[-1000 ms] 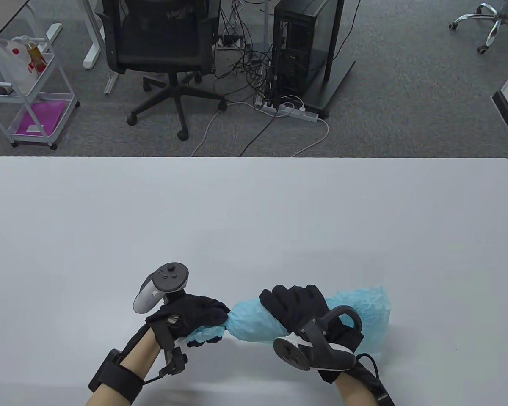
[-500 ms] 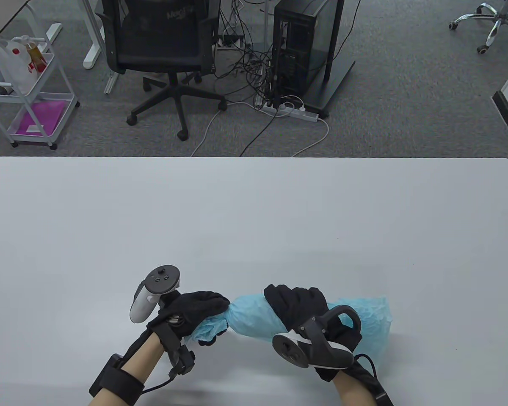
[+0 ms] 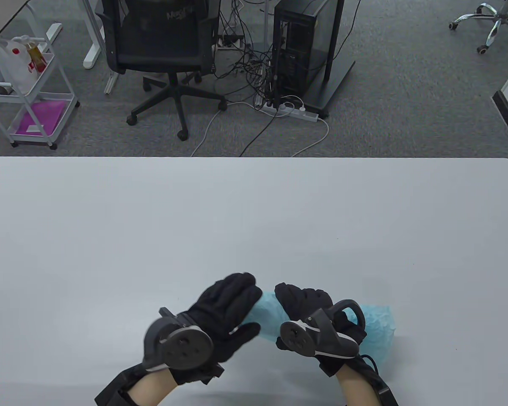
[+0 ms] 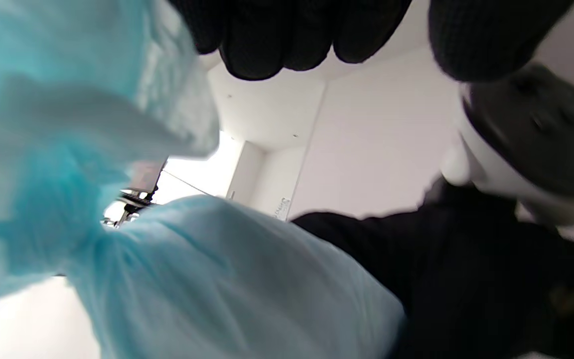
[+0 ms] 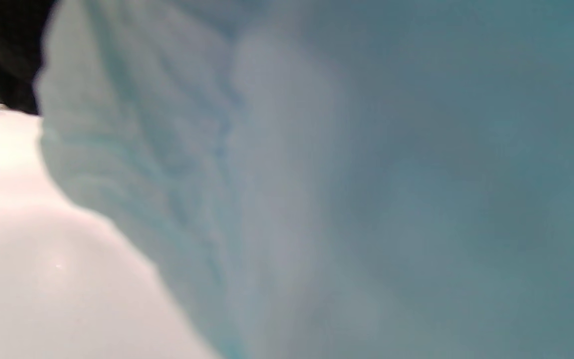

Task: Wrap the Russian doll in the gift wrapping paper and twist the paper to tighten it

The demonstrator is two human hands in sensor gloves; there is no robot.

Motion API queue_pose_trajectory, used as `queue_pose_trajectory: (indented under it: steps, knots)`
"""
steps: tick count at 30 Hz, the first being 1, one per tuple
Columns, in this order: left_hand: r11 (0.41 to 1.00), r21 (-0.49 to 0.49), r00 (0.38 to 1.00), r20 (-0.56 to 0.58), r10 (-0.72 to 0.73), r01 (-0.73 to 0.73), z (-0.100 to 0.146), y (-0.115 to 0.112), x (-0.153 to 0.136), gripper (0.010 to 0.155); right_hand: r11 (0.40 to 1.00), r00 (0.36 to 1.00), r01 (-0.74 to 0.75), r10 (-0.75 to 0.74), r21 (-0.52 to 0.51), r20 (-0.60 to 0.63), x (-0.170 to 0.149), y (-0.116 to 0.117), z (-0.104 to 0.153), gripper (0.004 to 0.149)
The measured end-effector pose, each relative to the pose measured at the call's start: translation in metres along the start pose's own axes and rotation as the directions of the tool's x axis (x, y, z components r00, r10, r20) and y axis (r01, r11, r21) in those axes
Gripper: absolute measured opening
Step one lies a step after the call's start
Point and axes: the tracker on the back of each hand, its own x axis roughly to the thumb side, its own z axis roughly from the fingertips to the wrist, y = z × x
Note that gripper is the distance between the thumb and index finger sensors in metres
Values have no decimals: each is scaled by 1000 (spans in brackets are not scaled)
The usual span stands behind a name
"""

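The doll is hidden inside a crinkled light-blue paper bundle (image 3: 267,318) lying crosswise near the table's front edge. My right hand (image 3: 302,302) grips the middle of the bundle from above, fingers curled over it. The paper's loose right end (image 3: 379,325) sticks out past that hand. My left hand (image 3: 249,306) hovers palm-down over the twisted left end, fingers stretched out and thumb spread. In the left wrist view, the twisted tail (image 4: 43,149) lies beside the fingertips (image 4: 277,45), not between fingers and thumb. The right wrist view is filled by blurred blue paper (image 5: 366,174).
The white table (image 3: 254,211) stretches bare behind the hands. Beyond its far edge stand an office chair (image 3: 165,50), a computer tower (image 3: 305,46) with cables, and a white trolley (image 3: 29,93) at far left.
My left hand has let go of the twisted left end, rolled palm-down and moved right over it with fingers spread. The right hand and bundle shifted slightly right.
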Motion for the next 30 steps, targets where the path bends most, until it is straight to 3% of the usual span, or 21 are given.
queue_pose_trajectory:
  steps: [2, 5, 7, 9, 11, 16, 18, 20, 22, 26, 30]
  knots:
    - [998, 4, 995, 81, -59, 59, 4, -8, 26, 79, 1000, 1000, -11, 11, -23, 2, -1, -1, 2, 107]
    - [986, 97, 990, 20, -141, 138, 12, -2, 40, 82, 999, 1000, -22, 21, -24, -21, -3, -3, 3, 107]
    - [991, 104, 996, 2, -90, 89, 12, 6, 42, 80, 999, 999, 3, -4, -33, -34, -6, -3, 3, 107]
    - [995, 25, 994, -41, -98, 99, 8, 8, 40, 81, 997, 998, 61, -62, -41, -31, -9, -4, 3, 107]
    - [975, -92, 976, -63, -208, 202, 2, 2, 31, 88, 992, 993, 116, -117, -44, -13, -9, -6, 3, 107]
    - [916, -259, 937, -85, -338, 307, -3, -38, 7, 103, 984, 987, 158, -154, -83, 48, 4, -18, 3, 107]
    - [865, -200, 876, -58, -479, 460, 1, -46, 8, 107, 988, 989, 135, -130, -74, 63, 9, -19, 2, 107]
    - [727, -134, 731, -18, -682, 674, 6, -54, 14, 112, 977, 975, 205, -199, -54, 94, 13, -17, 0, 108]
    - [663, -88, 664, -19, -747, 743, 8, -55, 15, 112, 972, 969, 230, -225, -40, 106, 15, -16, -1, 108]
    - [712, -91, 712, -38, -701, 696, 7, -52, 9, 109, 964, 959, 264, -259, -34, 114, 17, -14, -2, 108]
    - [713, -98, 712, -53, -700, 694, 4, -48, 2, 109, 965, 966, 249, -241, -78, 94, 20, -12, -1, 107]
